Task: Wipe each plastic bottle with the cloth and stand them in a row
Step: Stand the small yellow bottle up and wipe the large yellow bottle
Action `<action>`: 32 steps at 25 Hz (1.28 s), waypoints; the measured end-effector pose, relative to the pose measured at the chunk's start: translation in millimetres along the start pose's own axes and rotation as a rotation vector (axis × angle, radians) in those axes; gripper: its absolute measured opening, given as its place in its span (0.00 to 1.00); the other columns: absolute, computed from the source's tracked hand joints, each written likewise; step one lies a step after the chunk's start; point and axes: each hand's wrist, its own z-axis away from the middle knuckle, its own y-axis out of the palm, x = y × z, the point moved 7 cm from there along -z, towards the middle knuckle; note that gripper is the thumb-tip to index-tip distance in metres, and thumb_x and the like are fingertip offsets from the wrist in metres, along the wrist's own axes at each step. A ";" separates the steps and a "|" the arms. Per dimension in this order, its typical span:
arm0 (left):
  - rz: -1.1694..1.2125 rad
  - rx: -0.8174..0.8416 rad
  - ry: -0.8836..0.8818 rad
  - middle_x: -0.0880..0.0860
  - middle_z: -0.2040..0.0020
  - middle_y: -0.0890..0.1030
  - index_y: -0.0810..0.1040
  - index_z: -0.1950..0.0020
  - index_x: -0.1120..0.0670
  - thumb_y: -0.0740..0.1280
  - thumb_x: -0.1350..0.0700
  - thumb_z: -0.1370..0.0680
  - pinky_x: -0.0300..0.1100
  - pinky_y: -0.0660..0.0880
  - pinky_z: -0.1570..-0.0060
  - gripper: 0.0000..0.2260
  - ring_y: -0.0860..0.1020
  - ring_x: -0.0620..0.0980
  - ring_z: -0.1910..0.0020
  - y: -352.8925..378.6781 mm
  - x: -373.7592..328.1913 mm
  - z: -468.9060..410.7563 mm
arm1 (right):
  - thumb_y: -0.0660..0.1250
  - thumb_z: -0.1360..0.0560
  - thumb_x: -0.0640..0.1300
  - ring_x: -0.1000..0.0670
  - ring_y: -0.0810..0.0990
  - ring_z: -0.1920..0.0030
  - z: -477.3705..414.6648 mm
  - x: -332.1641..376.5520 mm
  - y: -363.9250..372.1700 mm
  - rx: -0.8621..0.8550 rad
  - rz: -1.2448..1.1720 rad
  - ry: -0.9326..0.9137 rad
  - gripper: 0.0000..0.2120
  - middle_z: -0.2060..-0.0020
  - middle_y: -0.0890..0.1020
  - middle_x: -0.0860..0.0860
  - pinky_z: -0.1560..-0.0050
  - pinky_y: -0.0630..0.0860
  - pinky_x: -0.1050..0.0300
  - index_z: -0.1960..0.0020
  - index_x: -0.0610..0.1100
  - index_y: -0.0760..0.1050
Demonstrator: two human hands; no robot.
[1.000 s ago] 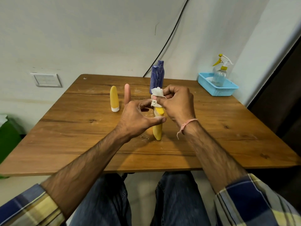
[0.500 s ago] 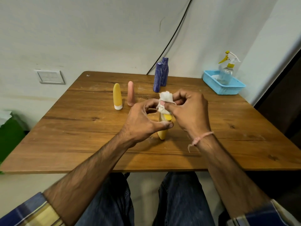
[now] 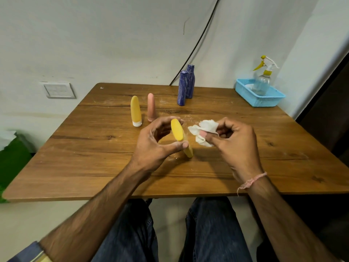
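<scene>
Wooden table: above its middle the left hand grips a tilted yellow bottle. At three o'clock, just apart, the right hand pinches the white cloth. At eleven o'clock a capped yellow bottle and a pink bottle stand upright.

- A tilted yellow tapered plastic bottle is pinched between the thumb and fingers of the left hand over the brown wooden table.
- A crumpled white cloth is gripped in the right hand, just beside that bottle.
- A white-capped yellow plastic bottle and a pink tapered plastic bottle are stood upright side by side behind.
</scene>
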 end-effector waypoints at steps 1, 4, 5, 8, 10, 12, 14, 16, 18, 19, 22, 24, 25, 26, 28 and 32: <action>0.067 -0.012 -0.036 0.50 0.38 0.83 0.79 0.37 0.55 0.80 0.61 0.34 0.53 0.74 0.32 0.27 0.79 0.46 0.35 -0.2 5.4 5.3 | 0.81 0.34 0.43 0.61 0.75 0.67 -0.9 -8.4 -1.6 -0.019 -0.020 0.026 0.09 0.68 0.81 0.60 0.64 0.73 0.62 0.60 0.48 0.82; 0.131 -0.056 -0.149 0.48 0.36 0.81 0.79 0.36 0.52 0.80 0.60 0.35 0.55 0.75 0.33 0.28 0.78 0.46 0.34 -3.5 24.6 20.3 | 0.79 0.32 0.42 0.59 0.80 0.60 -0.4 -32.0 0.8 -0.023 -0.001 0.101 0.10 0.60 0.85 0.59 0.58 0.78 0.59 0.51 0.49 0.84; 0.066 -0.076 -0.174 0.47 0.36 0.80 0.79 0.36 0.49 0.81 0.58 0.34 0.53 0.76 0.35 0.28 0.78 0.46 0.35 -7.9 30.1 23.4 | 0.79 0.30 0.41 0.58 0.81 0.58 0.4 -38.1 2.0 -0.022 0.025 0.115 0.10 0.57 0.85 0.57 0.57 0.79 0.57 0.50 0.49 0.84; -0.269 -0.125 -0.183 0.46 0.41 0.79 0.78 0.37 0.45 0.82 0.51 0.34 0.45 0.81 0.45 0.28 0.79 0.46 0.44 -24.8 37.3 28.6 | 0.76 0.28 0.41 0.57 0.81 0.54 4.3 -48.0 5.2 -0.009 0.121 0.108 0.10 0.55 0.85 0.56 0.52 0.80 0.58 0.47 0.49 0.84; -0.366 -0.132 -0.174 0.47 0.47 0.79 0.76 0.35 0.46 0.81 0.50 0.33 0.43 0.82 0.51 0.29 0.79 0.47 0.49 -27.8 37.8 32.5 | 0.75 0.27 0.41 0.61 0.79 0.56 8.6 -48.7 7.0 -0.005 0.208 0.080 0.10 0.56 0.83 0.58 0.55 0.76 0.67 0.47 0.48 0.82; -0.410 -0.150 -0.180 0.47 0.50 0.79 0.75 0.35 0.46 0.81 0.50 0.33 0.38 0.80 0.55 0.29 0.79 0.46 0.52 -28.1 37.0 36.8 | 0.75 0.28 0.40 0.61 0.77 0.59 12.6 -42.7 11.1 -0.015 0.320 -0.003 0.09 0.58 0.80 0.58 0.61 0.71 0.75 0.49 0.47 0.81; -0.449 -0.172 -0.183 0.47 0.51 0.79 0.75 0.36 0.46 0.81 0.48 0.34 0.37 0.79 0.57 0.29 0.79 0.45 0.54 -29.3 38.1 39.6 | 0.75 0.28 0.37 0.57 0.77 0.57 13.7 -38.6 17.7 -0.014 0.427 -0.105 0.09 0.55 0.81 0.54 0.59 0.69 0.77 0.50 0.46 0.82; -0.476 -0.189 -0.188 0.47 0.52 0.80 0.76 0.38 0.47 0.82 0.45 0.35 0.37 0.80 0.59 0.29 0.79 0.46 0.55 -30.3 40.8 41.0 | 0.74 0.28 0.35 0.54 0.78 0.53 14.5 -41.1 25.4 0.007 0.482 -0.138 0.10 0.52 0.81 0.51 0.53 0.74 0.70 0.48 0.46 0.84; -0.496 -0.199 -0.200 0.47 0.54 0.80 0.77 0.40 0.48 0.82 0.45 0.36 0.32 0.78 0.61 0.28 0.79 0.44 0.57 -29.4 42.0 42.1 | 0.73 0.27 0.34 0.52 0.79 0.52 20.3 -40.2 38.5 0.019 0.475 -0.144 0.11 0.51 0.81 0.49 0.48 0.80 0.56 0.47 0.45 0.84; -0.501 -0.204 -0.199 0.47 0.55 0.80 0.77 0.40 0.48 0.83 0.46 0.36 0.31 0.77 0.62 0.28 0.79 0.43 0.58 -28.5 41.6 42.6 | 0.72 0.26 0.33 0.52 0.79 0.52 27.0 -34.2 48.5 0.029 0.441 -0.162 0.11 0.51 0.81 0.49 0.48 0.80 0.54 0.46 0.43 0.85; -0.479 -0.225 -0.181 0.49 0.58 0.81 0.78 0.43 0.50 0.82 0.52 0.35 0.30 0.76 0.65 0.23 0.79 0.42 0.63 -26.3 38.1 44.8 | 0.70 0.28 0.29 0.50 0.78 0.52 54.8 -1.5 86.7 0.141 0.297 -0.327 0.13 0.56 0.81 0.49 0.50 0.78 0.57 0.48 0.42 0.85; -0.458 -0.223 -0.169 0.49 0.59 0.81 0.79 0.43 0.52 0.80 0.56 0.34 0.30 0.74 0.66 0.22 0.78 0.42 0.64 -25.0 36.3 46.1 | 0.70 0.28 0.29 0.49 0.77 0.51 62.7 9.1 98.0 0.251 0.276 -0.409 0.13 0.56 0.81 0.49 0.49 0.77 0.59 0.48 0.42 0.85; -0.461 -0.215 -0.162 0.49 0.59 0.81 0.79 0.43 0.52 0.81 0.56 0.35 0.29 0.74 0.66 0.23 0.78 0.41 0.64 -24.9 36.0 45.7 | 0.70 0.28 0.29 0.50 0.77 0.51 57.2 5.4 96.3 0.275 0.298 -0.407 0.13 0.55 0.82 0.49 0.49 0.77 0.58 0.48 0.42 0.85; -0.473 -0.202 -0.157 0.48 0.59 0.80 0.79 0.42 0.51 0.82 0.54 0.36 0.29 0.74 0.66 0.25 0.77 0.40 0.64 -25.0 36.0 45.0 | 0.70 0.28 0.30 0.50 0.78 0.50 47.1 -3.8 90.1 0.262 0.337 -0.372 0.13 0.54 0.82 0.49 0.48 0.78 0.56 0.48 0.42 0.85; -0.502 -0.183 -0.146 0.46 0.57 0.80 0.78 0.41 0.50 0.84 0.51 0.37 0.29 0.75 0.65 0.28 0.76 0.36 0.62 -25.3 36.4 43.7 | 0.71 0.27 0.31 0.49 0.79 0.51 23.8 -25.6 70.2 0.162 0.444 -0.259 0.12 0.54 0.83 0.49 0.47 0.79 0.50 0.48 0.43 0.85; -0.530 -0.188 -0.109 0.46 0.56 0.80 0.78 0.41 0.50 0.83 0.51 0.37 0.33 0.76 0.64 0.28 0.77 0.39 0.62 -24.0 37.1 44.0 | 0.73 0.30 0.32 0.51 0.81 0.54 26.6 -14.9 73.9 0.081 0.395 -0.256 0.11 0.55 0.84 0.49 0.49 0.79 0.56 0.50 0.44 0.86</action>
